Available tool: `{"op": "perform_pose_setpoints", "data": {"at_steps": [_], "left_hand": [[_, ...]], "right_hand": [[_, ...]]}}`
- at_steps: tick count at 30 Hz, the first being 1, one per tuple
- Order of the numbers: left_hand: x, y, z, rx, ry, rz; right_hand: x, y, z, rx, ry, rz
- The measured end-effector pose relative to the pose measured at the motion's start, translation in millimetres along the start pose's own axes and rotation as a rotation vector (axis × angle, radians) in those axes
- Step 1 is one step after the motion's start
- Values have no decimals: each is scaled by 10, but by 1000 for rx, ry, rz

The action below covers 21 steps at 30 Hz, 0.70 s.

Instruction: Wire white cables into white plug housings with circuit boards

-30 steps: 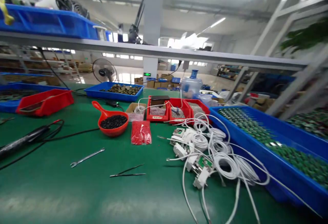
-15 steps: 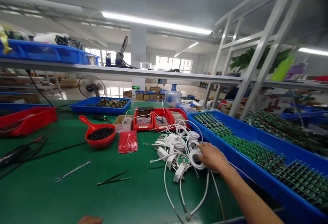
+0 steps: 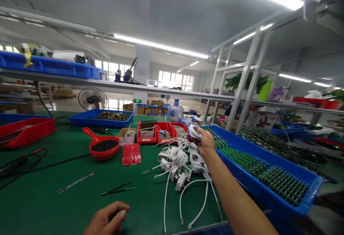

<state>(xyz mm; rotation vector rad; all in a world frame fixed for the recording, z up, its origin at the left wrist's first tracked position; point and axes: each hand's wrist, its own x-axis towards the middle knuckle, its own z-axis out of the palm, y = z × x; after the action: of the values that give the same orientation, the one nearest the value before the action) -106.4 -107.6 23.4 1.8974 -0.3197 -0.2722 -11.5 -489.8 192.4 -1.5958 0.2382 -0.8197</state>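
Observation:
My right hand [image 3: 206,142] is closed around a coiled white cable [image 3: 194,132], held up over the far end of a tangled pile. Below it lie more white cable coils [image 3: 197,161], their loose ends trailing toward the front edge. White plug housings [image 3: 181,179], some with a green board showing, sit at the pile's left. My left hand [image 3: 109,219] is low at the front of the green table [image 3: 145,213], fingers curled with the thumb against them and nothing visible in them. Black tweezers [image 3: 118,188] lie just beyond it.
A long blue tray [image 3: 285,208] of green circuit boards borders the right. Red bins [image 3: 146,140], a red bag [image 3: 131,154] and a red scoop [image 3: 104,156] of black parts stand farther back. A metal wrench-like tool [image 3: 76,183] lies left. A shelf [image 3: 161,89] spans overhead.
My right hand has risen from the pile, lifting a coil of cable up and away. My left hand has come farther into view at the bottom. The view has tilted up and turned right.

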Motion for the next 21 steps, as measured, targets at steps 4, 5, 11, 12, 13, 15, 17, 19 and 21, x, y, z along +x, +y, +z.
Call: {"op": "perform_pose_setpoints", "data": {"at_steps": [4, 5, 11, 12, 13, 15, 17, 19, 21], "left_hand": [[310, 597, 44, -296, 12, 64], [380, 747, 34, -398, 32, 68], [607, 1093, -126, -717, 236, 228], [614, 1022, -168, -721, 327, 230], [612, 920, -222, -712, 423, 216], [574, 655, -369, -652, 567, 161], [488, 381, -556, -566, 626, 93], [367, 174, -744, -474, 658, 38], [256, 64, -890, -399, 676, 10]], "right_hand": [[-418, -138, 821, 215, 20, 3], [-581, -138, 1010, 221, -7, -16], [-1630, -26, 1645, 47, -382, -291], [-1753, 0, 1672, 21, -467, -349], [-1849, 31, 1687, -1, -549, -402], [-1959, 119, 1702, -41, -673, -484], [-1971, 245, 1736, -77, -717, -513], [-1922, 393, 1825, -103, -704, -506], [-1859, 535, 1981, -114, -717, -508]]}}
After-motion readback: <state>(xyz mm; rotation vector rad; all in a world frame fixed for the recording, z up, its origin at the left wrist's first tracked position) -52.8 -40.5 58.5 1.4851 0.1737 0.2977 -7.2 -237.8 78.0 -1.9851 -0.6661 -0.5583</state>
